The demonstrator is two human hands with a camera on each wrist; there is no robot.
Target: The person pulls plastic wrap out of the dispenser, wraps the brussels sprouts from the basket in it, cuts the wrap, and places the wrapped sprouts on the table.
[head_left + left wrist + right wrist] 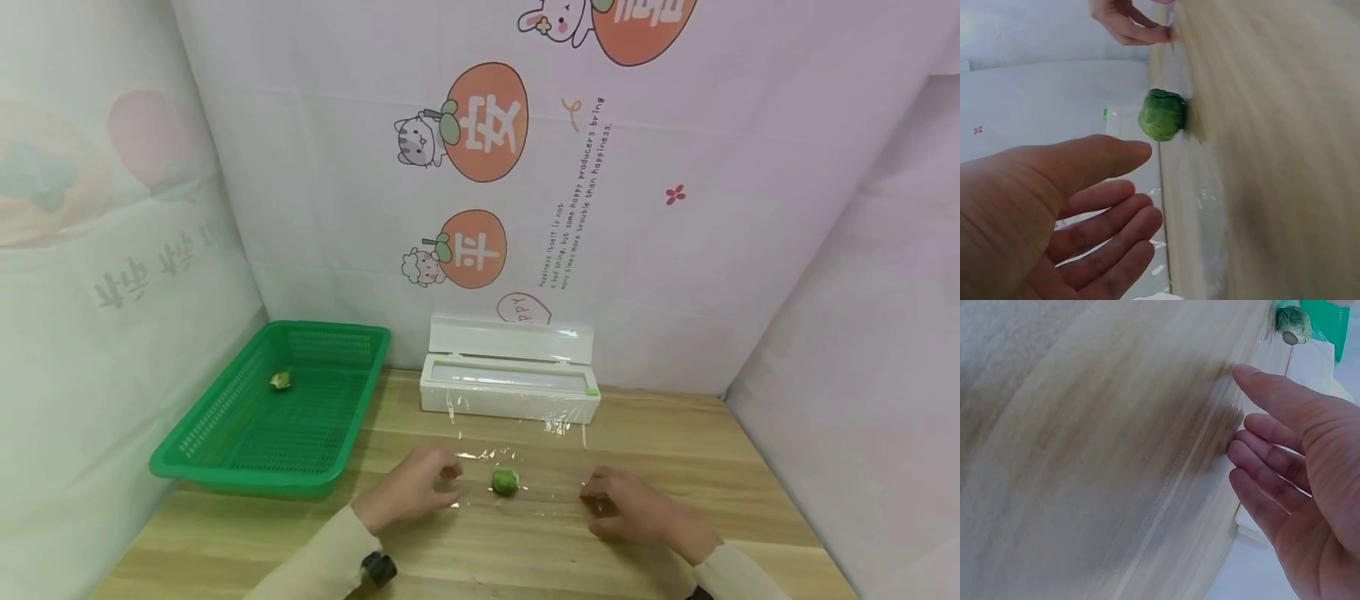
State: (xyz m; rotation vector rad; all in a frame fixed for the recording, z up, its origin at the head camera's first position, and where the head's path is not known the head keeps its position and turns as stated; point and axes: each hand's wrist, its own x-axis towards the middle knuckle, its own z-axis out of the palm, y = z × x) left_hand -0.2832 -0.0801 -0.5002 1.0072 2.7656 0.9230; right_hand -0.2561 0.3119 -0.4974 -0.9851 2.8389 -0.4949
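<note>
A small green Brussels sprout [506, 481] sits on a clear sheet of cling film [551, 487] spread on the wooden table. The film runs back to a white cling film dispenser [510, 400] with its lid raised. To the left of the sprout is my left hand [416, 487]; in the left wrist view its thumb and fingers are apart and loosely bent, with nothing between them. My right hand [626, 504] is at the film's right side, thumb apart from relaxed fingers, holding nothing visible. Whether either hand touches the film's edge is hard to see.
A green plastic basket [296, 481] stands at the left with another Brussels sprout [281, 381] inside. White printed cloth [337, 192] hangs behind the table and along both sides. A small green slider [592, 392] sits at the dispenser's right end.
</note>
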